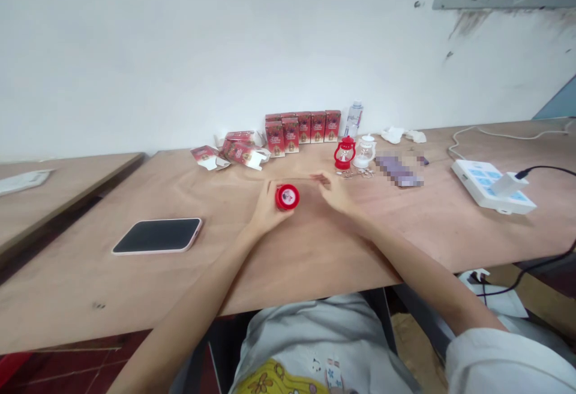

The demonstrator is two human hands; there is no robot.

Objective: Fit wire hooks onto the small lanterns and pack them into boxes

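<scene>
My left hand [267, 209] is closed around a red round object [287, 197]. Its circular end, with a pale printed picture in the middle, faces me; the rest is hidden by the hand. To the right, my right hand [335, 192] hovers low over the table with fingers stretched out and apart, holding nothing visible. Just beyond it stand a small red lantern [345, 154] and a white lantern [364, 152] of similar shape. Small metal pieces [355, 174], too fine to make out, lie at their feet.
Several red printed boxes [303, 128] stand by the wall, with opened boxes [243, 149] left of them. A plastic bottle [354, 119] and crumpled white tissue [393, 135] are behind the lanterns. A phone [157, 235] lies left, a white power strip [490, 186] right, on the wooden table [288, 268].
</scene>
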